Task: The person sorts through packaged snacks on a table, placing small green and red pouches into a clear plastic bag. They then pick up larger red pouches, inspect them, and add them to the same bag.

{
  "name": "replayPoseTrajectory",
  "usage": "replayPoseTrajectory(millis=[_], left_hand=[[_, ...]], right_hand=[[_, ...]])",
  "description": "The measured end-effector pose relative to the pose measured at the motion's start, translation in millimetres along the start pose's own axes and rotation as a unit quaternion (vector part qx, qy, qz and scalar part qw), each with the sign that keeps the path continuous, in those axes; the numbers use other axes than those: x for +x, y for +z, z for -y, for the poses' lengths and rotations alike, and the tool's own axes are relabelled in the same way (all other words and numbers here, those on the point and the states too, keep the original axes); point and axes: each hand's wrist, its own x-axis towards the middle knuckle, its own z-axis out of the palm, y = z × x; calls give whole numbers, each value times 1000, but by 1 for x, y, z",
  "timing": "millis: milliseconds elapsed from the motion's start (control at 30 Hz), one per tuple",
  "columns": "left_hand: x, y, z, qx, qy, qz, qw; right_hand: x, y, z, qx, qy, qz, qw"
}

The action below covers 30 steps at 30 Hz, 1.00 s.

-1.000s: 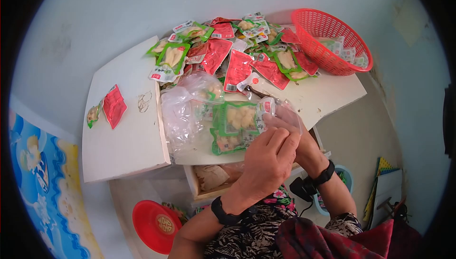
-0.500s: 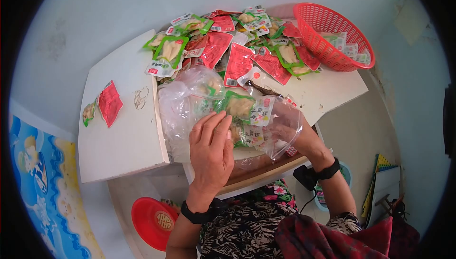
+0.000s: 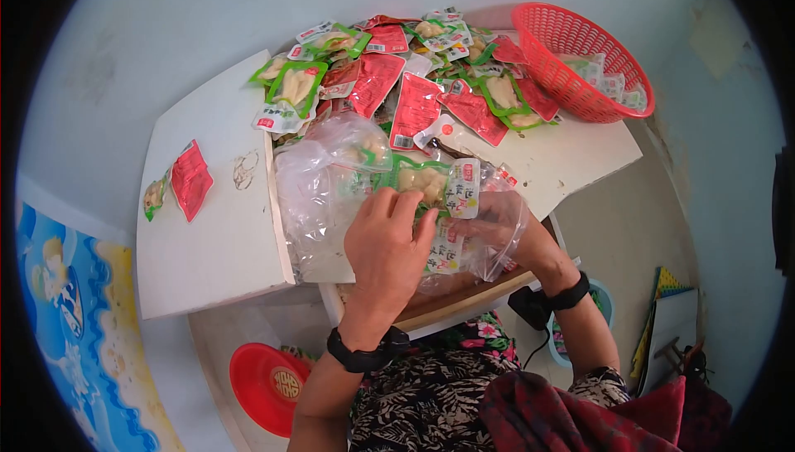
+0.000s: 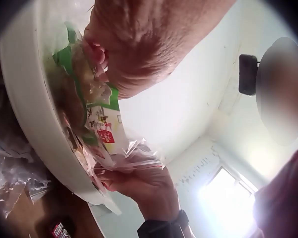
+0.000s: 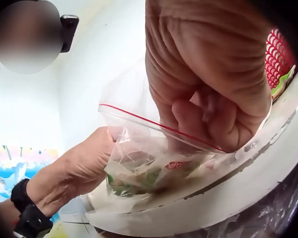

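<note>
Since half a second ago, left hand [image 3: 387,241] has slid forward, pushing green snack packets [image 3: 422,183] into clear bag [image 3: 497,228] gripped open by right hand [image 3: 505,224]; next, seat them deeper.

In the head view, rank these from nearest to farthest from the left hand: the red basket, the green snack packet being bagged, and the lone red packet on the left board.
1. green snack packet, touching the left hand.
2. lone red packet, far left.
3. red basket, top right.
</note>
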Motion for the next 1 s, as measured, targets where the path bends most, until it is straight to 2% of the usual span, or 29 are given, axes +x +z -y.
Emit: replayPoseTrajectory(millis=[67, 167, 267, 367, 433, 633, 767, 1000], left_hand=[[0, 3, 0, 17, -3, 0, 1000], [2, 3, -1, 32, 0, -3, 999], [-1, 0, -5, 37, 0, -4, 999], [-5, -3, -4, 59, 18, -24, 998], [-12, -3, -2, 61, 12, -37, 997], [-30, 6, 4, -71, -60, -29, 995], [-29, 4, 9, -85, -42, -45, 994], [-37, 1, 17, -108, -17, -41, 993]], right_hand=[[-2, 0, 3, -6, 15, -4, 1000], [-6, 2, -1, 6, -17, -68, 998], [-1, -4, -21, -111, -63, -143, 981], [1, -5, -22, -196, -78, -170, 963], [2, -5, -23, -201, -69, -167, 963], [2, 0, -19, -191, -44, -185, 963], [6, 10, -18, -190, -63, -216, 956], [17, 17, -10, -259, -67, -223, 937]])
